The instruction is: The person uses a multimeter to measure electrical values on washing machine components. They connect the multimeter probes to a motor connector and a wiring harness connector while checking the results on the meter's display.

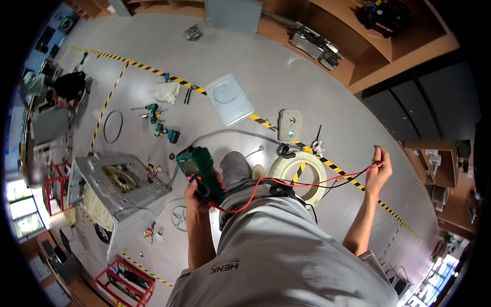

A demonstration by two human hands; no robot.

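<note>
My left hand [197,197] grips a dark green handheld multimeter [197,171], with red and black leads running from its lower end. Out to the right, my right hand [379,171] is closed on the far ends of the test leads [353,174]. Below the leads, a cream plastic ring [279,168] lies on the floor with a black fitting at its top. To the left, a grey metal appliance housing [135,199] with an opening rests tilted on the floor, a grey hose running from it behind the multimeter.
Around me on the floor lie two green drills [169,134], a pale plastic lid [230,97], a grey block [290,123] and striped tape lines. Red metal frames [123,281] stand left. Wooden shelving [358,66] lines the top and right. Another person [33,84] is at the far left.
</note>
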